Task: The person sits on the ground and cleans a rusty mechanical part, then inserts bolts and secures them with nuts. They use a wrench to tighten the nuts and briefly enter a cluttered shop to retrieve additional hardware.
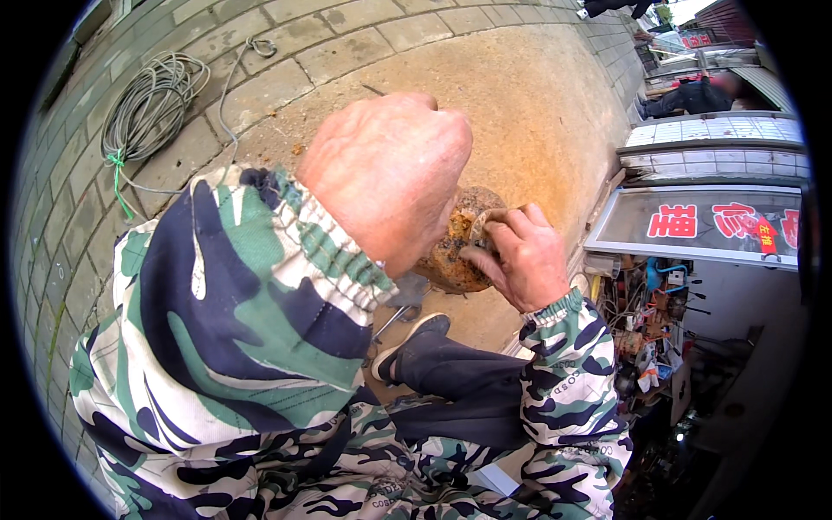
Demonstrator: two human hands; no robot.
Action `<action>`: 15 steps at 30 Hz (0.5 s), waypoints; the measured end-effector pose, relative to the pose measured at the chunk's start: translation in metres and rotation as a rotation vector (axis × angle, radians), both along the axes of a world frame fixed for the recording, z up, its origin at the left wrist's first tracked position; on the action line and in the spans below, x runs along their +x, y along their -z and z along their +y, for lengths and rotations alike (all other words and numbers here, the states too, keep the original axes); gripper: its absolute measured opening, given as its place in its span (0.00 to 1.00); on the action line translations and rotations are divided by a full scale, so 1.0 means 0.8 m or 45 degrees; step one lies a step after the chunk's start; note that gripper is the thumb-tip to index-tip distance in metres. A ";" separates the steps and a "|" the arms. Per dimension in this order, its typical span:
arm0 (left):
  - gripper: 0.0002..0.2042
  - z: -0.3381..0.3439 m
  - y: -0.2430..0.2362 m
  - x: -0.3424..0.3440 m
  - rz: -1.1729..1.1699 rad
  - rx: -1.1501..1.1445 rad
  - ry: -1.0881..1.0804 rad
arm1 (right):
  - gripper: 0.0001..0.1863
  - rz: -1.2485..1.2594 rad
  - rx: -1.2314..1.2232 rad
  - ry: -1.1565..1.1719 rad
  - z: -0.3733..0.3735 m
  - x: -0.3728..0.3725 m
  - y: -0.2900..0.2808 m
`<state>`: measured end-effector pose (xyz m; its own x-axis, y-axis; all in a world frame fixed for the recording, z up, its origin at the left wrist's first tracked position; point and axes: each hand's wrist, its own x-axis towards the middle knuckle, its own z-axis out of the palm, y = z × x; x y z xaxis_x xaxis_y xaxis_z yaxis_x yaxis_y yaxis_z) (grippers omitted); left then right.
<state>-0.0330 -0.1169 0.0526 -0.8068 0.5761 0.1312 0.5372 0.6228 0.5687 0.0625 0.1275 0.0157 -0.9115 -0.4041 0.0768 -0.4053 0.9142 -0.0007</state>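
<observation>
In the head view, the right hand [526,264] pinches a small ring [479,228] against or just above the brown block [449,264] — contact is unclear. The left hand [386,169] curls nearby, fingers hidden, so I cannot tell whether it grasps anything. Work looks under way — the ring not yet released, how much is done or left not showing.

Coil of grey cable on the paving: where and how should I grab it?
Grip the coil, probably by its bundle beside the green tie, coming down from the left: it lies flat, and a loose strand trails to the right.
</observation>
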 end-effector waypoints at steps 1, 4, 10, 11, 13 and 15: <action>0.16 0.000 0.000 0.000 -0.001 0.000 -0.004 | 0.10 -0.040 -0.038 0.033 -0.003 0.000 -0.006; 0.15 0.003 0.001 -0.001 -0.013 0.019 0.033 | 0.12 -0.125 -0.055 0.024 0.003 0.003 -0.018; 0.16 0.001 0.003 -0.001 0.013 0.018 0.030 | 0.12 -0.172 -0.104 -0.048 0.007 -0.002 -0.012; 0.16 0.001 0.003 -0.001 0.014 0.032 0.036 | 0.12 -0.174 -0.102 -0.052 0.008 -0.001 -0.014; 0.16 0.001 0.006 -0.001 0.034 0.059 0.036 | 0.12 -0.156 -0.113 -0.050 0.005 -0.002 -0.014; 0.16 0.001 0.008 0.000 0.045 0.077 0.042 | 0.12 -0.152 -0.120 -0.059 0.006 -0.002 -0.014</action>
